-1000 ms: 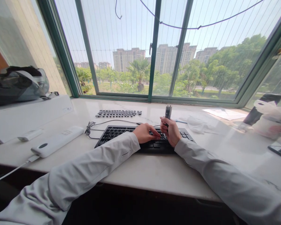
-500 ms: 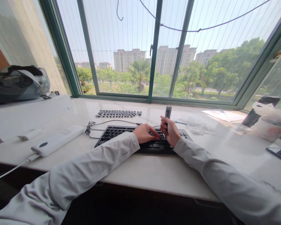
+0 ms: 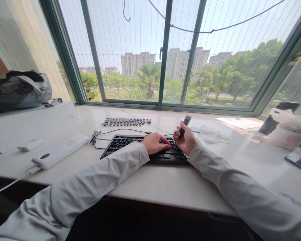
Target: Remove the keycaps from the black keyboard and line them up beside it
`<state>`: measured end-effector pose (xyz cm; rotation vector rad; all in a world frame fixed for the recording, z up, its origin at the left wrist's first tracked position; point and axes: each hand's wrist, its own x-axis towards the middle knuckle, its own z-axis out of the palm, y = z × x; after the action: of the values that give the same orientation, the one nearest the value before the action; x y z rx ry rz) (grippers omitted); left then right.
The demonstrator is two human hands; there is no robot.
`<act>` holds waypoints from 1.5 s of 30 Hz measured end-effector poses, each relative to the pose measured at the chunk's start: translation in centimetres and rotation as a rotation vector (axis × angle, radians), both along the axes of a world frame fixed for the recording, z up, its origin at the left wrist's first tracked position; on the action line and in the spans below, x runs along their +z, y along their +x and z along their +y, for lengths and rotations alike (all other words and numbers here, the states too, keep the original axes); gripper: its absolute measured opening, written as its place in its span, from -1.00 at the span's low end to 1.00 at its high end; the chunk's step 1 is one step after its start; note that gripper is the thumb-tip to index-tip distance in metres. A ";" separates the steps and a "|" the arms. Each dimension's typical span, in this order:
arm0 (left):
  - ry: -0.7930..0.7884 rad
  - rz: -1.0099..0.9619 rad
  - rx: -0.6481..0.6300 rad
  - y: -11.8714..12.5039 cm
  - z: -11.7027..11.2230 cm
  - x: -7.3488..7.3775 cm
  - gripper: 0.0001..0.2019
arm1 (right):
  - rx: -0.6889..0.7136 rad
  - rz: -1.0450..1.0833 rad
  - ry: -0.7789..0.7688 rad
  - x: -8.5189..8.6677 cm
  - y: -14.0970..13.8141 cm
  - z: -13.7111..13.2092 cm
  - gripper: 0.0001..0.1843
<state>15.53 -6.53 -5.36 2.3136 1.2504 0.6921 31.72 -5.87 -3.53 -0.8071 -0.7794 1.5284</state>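
A black keyboard lies on the white counter, its left part showing square sockets without caps. My left hand rests over its middle, thumb and fingertips pinched together low on the keys; what lies between them, if anything, is hidden. Beside it, above the keyboard's right part, my right hand is wrapped round a dark folding multi-tool, whose upper end leans to the right. A thin dark piece shows between the two hands, close to the keys. Behind the keyboard, loose black keycaps are laid out in rows.
A coiled black cable lies left of the keyboard. Farther left are a white power bank with its cable and a white box bearing a dark helmet. On the right are clear plastic, paper, a bagged cup and a phone.
My right hand has drawn slightly right, and the multi-tool has tipped from nearly upright to leaning right. My left hand stays almost where it was.
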 end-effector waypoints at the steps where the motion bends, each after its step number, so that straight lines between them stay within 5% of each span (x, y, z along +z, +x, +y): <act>1: 0.000 0.007 0.005 0.0 -0.1 0.0 -0.70 | 0.004 -0.003 0.009 0.0 0.0 -0.1 -0.50; 25: -0.001 0.056 0.007 0.0 -0.3 0.3 -0.65 | -0.046 -0.120 0.105 -0.6 -1.1 -0.9 -0.47; 33: 0.159 0.084 0.061 0.7 -1.4 0.3 -0.67 | -0.049 -0.027 0.115 -1.2 -1.5 -0.7 -0.47; 45: 0.123 0.040 -0.066 0.1 -0.7 0.0 -0.73 | 0.059 -0.081 0.186 -1.5 -1.4 -0.1 -0.56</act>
<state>15.62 -7.24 -5.37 2.4678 1.1724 0.7213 30.34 -5.95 -5.08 -0.7156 -0.9973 1.4576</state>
